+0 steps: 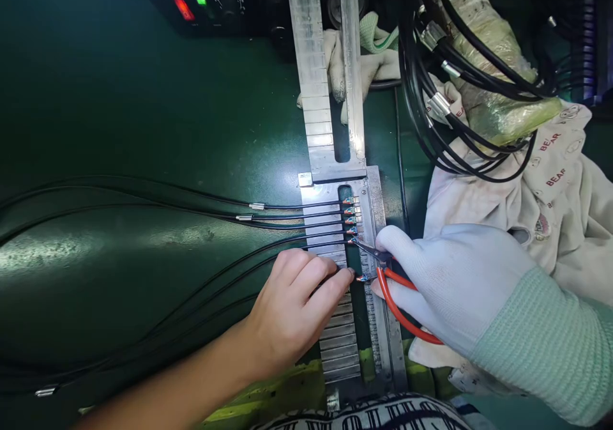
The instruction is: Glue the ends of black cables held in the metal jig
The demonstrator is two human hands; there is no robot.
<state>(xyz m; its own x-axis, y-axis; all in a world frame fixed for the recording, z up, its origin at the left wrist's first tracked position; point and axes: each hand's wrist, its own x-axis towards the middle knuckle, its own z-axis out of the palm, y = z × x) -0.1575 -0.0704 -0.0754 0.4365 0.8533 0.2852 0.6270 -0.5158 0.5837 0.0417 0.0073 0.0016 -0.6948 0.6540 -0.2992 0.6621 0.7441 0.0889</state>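
Observation:
Bare, my left hand [301, 296] rests over the slotted metal fixture [339, 337], thumb and fingers pinching a black cable whose stripped end [363, 278] shows coloured wires. My right hand [450, 283], in a white glove with a green cuff, grips small cutters with red handles [400, 312]. The tips of the cutters touch or nearly touch the coloured wires of a cable [330, 243] lying in the fixture. Above it, several more black cables [316, 216] lie side by side in the grooves, their coloured wire ends [352, 211] pointing right at small connectors.
A second grooved metal fixture [318, 120] extends toward a black control box [230, 8] with lit switches. At right, coiled black cables [431, 117] lie by a plastic-wrapped bundle [493, 66] and printed cloth [555, 168]. White gloves [371, 66] lie behind the far fixture.

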